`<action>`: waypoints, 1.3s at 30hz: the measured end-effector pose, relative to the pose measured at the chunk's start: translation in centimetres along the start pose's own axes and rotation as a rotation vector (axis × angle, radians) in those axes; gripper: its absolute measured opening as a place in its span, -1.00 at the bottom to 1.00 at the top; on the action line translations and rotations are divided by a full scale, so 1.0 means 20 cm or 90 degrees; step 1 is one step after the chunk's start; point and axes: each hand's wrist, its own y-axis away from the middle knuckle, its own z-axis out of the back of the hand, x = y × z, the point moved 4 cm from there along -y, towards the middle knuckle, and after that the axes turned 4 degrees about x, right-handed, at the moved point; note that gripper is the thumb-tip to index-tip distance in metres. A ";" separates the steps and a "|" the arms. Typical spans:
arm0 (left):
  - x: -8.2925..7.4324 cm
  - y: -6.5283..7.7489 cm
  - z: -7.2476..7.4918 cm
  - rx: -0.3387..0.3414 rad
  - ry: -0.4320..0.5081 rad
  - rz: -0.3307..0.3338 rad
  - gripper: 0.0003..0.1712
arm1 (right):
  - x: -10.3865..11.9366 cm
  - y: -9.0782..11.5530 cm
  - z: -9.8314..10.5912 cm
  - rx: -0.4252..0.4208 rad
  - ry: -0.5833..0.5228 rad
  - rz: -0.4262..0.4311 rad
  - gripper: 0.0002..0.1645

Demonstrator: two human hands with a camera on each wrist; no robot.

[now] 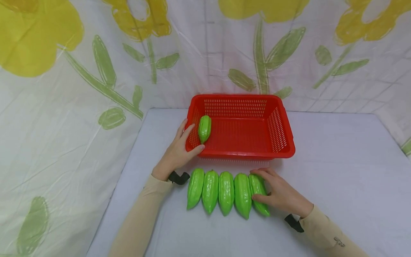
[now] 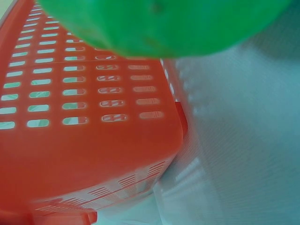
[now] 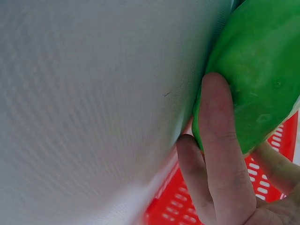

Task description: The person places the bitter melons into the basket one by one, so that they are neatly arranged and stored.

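Observation:
In the head view my right hand (image 1: 282, 192) holds the rightmost glossy green ribbed fruit (image 1: 259, 192), thumb and fingers on either side of it. The right wrist view shows its fingers (image 3: 219, 136) curving along that green fruit (image 3: 267, 79). Several matching fruits (image 1: 226, 192) lie to its left in a row, pointed ends towards me. My left hand (image 1: 177, 151) rests at the front left corner of the red basket (image 1: 247, 155), fingers extended along the side rim and thumb at the front rim. Inside the basket, a similar green fruit (image 1: 204, 129) leans near the left wall.
A pale cloth covers the table (image 1: 337, 171). Behind it hangs a white curtain (image 1: 199, 64) printed with yellow flowers. The basket has slotted walls (image 2: 70, 89) and stands towards the table's back edge, just beyond the fruit row.

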 end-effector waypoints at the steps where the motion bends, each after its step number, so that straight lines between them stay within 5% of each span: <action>1: 0.00 0.00 0.00 0.000 0.000 0.000 0.05 | 0.00 0.00 0.00 0.000 -0.002 0.000 -0.15; 39: -0.01 0.01 0.00 0.004 -0.002 0.011 0.05 | 0.03 0.01 0.05 0.009 -0.066 -0.012 -0.11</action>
